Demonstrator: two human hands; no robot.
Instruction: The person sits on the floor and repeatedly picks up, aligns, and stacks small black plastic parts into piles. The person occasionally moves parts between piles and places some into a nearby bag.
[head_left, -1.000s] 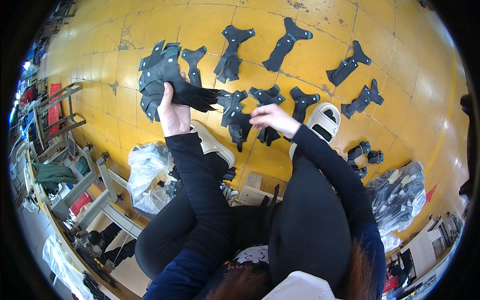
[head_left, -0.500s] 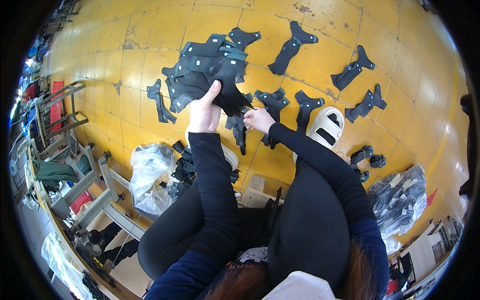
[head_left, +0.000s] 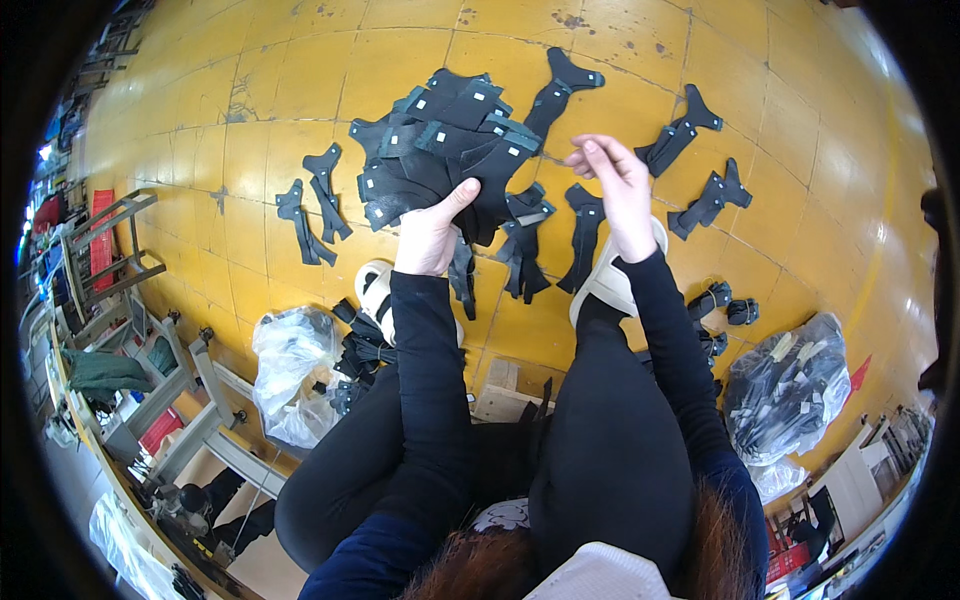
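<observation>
My left hand (head_left: 432, 232) is closed on a thick, fanned-out stack of black fabric pieces (head_left: 450, 130), its thumb on top. Small white labels dot the pieces, and some edges look dark green. To the right of the stack, my right hand (head_left: 615, 190) is raised above the floor with nothing visible in it, fingers apart and pointing left. Below the hands, small bundles of similar black pieces lie on the floor, among them one near my right foot (head_left: 583, 240), one under the stack's right side (head_left: 522, 255) and one beyond the stack (head_left: 562, 90).
The yellow tiled floor (head_left: 280, 70) also bears two bundles at left (head_left: 302, 225) and two at right (head_left: 682, 130). A clear plastic bag (head_left: 290, 370) sits by my left leg; a filled bag (head_left: 790, 390) lies at right. Metal-framed furniture (head_left: 190, 380) stands at left.
My right hand has left the lower edge of the stack and moved right and up, its fingers loosened. The stack in my left hand has shifted slightly right, uncovering another bundle at left.
</observation>
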